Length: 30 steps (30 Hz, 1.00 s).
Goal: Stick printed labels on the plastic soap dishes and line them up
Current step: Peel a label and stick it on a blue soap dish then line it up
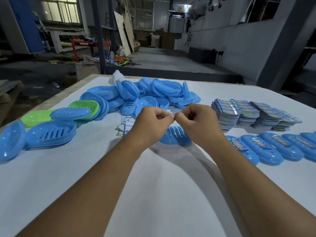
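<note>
My left hand [152, 121] and my right hand [196, 122] are raised over the white table [153, 177], fingertips meeting. Both pinch something small and pale between them, probably a label; it is mostly hidden. Just below the hands lies a blue soap dish [176, 136] with slots. Stacks of printed labels [253, 113] stand to the right. A row of labelled blue dishes [277, 147] runs along the right. A heap of unlabelled blue dishes [150, 93] lies behind the hands.
Green dishes [37, 117] and more blue dishes [49, 132] lie at the left. Peeled backing papers [125, 124] are scattered left of the hands. A white object [117, 76] sits at the table's far edge. Beyond is a cluttered workshop floor.
</note>
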### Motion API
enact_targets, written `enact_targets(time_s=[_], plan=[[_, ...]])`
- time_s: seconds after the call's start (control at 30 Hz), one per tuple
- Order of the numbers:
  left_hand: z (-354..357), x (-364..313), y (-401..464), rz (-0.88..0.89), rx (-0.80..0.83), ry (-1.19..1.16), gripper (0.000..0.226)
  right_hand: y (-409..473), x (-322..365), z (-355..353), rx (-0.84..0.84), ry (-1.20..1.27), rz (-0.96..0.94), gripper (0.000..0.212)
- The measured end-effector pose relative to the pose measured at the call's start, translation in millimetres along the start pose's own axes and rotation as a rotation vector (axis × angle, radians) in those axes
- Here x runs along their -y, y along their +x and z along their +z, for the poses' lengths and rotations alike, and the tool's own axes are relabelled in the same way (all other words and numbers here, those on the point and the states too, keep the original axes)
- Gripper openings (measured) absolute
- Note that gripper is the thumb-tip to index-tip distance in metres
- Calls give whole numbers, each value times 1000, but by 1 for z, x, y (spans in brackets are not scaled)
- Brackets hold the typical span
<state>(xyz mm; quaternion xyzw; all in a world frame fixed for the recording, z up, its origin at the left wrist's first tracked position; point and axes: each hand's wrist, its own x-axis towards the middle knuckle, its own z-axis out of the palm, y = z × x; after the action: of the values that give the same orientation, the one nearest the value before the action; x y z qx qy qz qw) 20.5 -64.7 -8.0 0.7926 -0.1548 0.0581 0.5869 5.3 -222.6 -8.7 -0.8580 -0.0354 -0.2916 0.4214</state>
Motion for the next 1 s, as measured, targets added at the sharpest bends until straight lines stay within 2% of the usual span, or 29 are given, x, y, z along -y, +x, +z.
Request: enact_targets(time_s=[0.2, 0.5, 0.73, 1.0], plan=[[0, -1, 0, -20, -3, -13, 18, 0, -1, -1, 44, 38, 3, 25], [-6, 2, 6, 4, -66, -5, 19, -3, 1, -5, 146, 50, -152, 20], [-2, 4, 4, 19, -66, -10, 22, 8, -9, -7, -26, -58, 74, 19], [-3, 5, 6, -24, -57, 41, 23, 9, -8, -9, 26, -22, 138, 25]])
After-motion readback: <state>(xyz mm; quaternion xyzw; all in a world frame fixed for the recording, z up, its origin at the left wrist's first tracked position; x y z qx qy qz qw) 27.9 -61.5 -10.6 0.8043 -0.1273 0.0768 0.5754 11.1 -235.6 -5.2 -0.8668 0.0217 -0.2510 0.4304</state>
